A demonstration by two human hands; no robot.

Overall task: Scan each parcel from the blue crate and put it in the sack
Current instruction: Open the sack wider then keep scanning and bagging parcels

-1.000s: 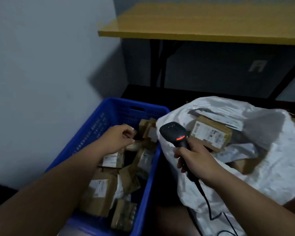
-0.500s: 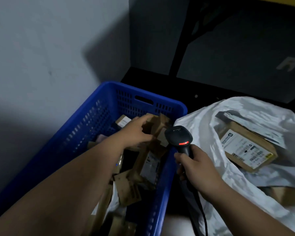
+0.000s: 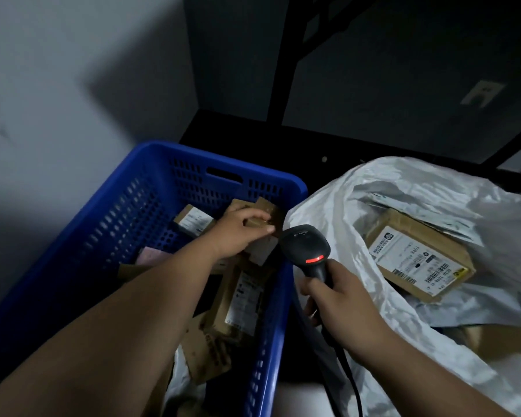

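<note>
The blue crate (image 3: pixel 151 188) stands at the left and holds several brown cardboard parcels with white labels. My left hand (image 3: pixel 238 233) reaches into its far right corner and grips a small brown parcel (image 3: pixel 260 219). Just outside the crate's right wall, my right hand (image 3: pixel 339 302) holds the black scanner (image 3: pixel 306 248) by its handle, its red light lit and its head next to the gripped parcel. The white sack (image 3: pixel 418 188) lies open at the right with a labelled parcel (image 3: pixel 418 257) inside.
A grey wall runs close along the crate's left side. Black table legs (image 3: pixel 286 55) and a dark floor bar stand behind crate and sack. The scanner's black cable (image 3: pixel 351 383) trails down between crate and sack. More parcels (image 3: pixel 241 302) fill the crate's near part.
The view has tilted down and left, so the yellow table top is out of sight. My left hand has moved to the crate's far right corner and closed on a small parcel.
</note>
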